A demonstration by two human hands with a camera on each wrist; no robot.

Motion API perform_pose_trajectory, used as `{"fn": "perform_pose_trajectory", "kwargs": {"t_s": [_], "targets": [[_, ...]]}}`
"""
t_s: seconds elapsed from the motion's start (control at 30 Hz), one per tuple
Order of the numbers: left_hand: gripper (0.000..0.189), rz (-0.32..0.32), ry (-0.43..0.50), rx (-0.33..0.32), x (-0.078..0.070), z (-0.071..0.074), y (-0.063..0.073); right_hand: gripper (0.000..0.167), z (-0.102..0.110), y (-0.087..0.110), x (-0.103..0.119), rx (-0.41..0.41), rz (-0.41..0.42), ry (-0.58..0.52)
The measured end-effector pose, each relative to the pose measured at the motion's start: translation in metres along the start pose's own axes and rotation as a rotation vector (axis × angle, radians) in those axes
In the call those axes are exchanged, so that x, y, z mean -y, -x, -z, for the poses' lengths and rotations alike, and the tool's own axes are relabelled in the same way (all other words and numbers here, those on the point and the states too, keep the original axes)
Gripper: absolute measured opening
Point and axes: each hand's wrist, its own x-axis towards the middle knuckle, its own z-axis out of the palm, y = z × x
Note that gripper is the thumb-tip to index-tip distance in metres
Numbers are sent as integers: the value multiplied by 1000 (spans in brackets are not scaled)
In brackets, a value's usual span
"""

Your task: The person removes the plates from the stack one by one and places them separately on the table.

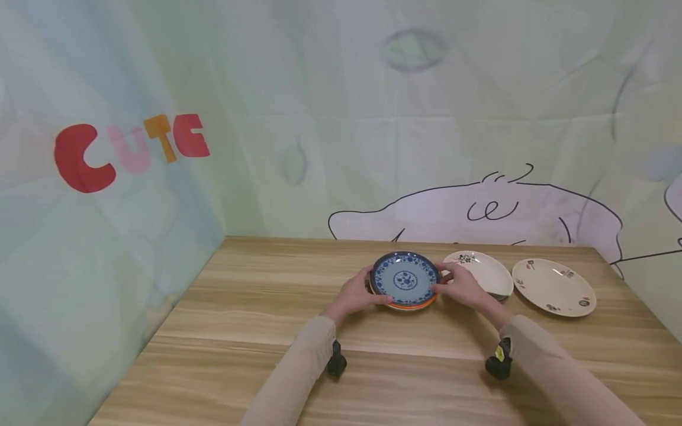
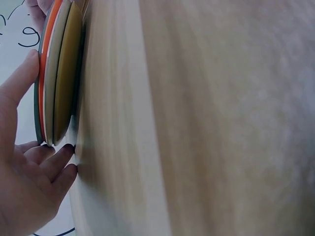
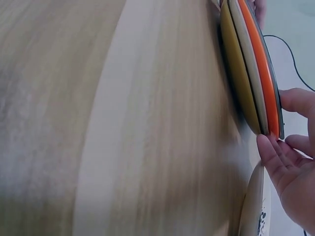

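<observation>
Both hands grip a stack of plates from opposite sides, low over the wooden table. On top lies a blue-and-white floral plate with a dark blue rim. Below it the wrist views show an orange plate, a cream plate and a mustard-yellow plate. My left hand has its thumb on the upper rim and its fingers around the stack's left edge. Opposite it, my right hand pinches the right edge, thumb on top and fingertips against the plates' sides.
Just right of the stack is a white plate with a dark floral print, partly behind the right hand. Farther right lies a larger cream plate with small motifs. A printed cloth backdrop stands along the table's back and left.
</observation>
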Motion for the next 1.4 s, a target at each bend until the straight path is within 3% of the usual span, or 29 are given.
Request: {"fn": "perform_pose_trajectory", "kwargs": {"t_s": [0.4, 0.83, 1.2, 1.4], "targets": [[88, 1, -5, 0, -1, 1, 1, 57, 1, -10, 1, 37, -37, 13], [89, -6, 6, 6, 3, 0, -2, 52, 9, -13, 2, 85, -121, -136], [84, -13, 6, 28, 2, 1, -2, 53, 19, -9, 1, 140, -86, -169], [83, -17, -4, 27, 2, 2, -1, 52, 22, -7, 1, 149, -120, -150]]}}
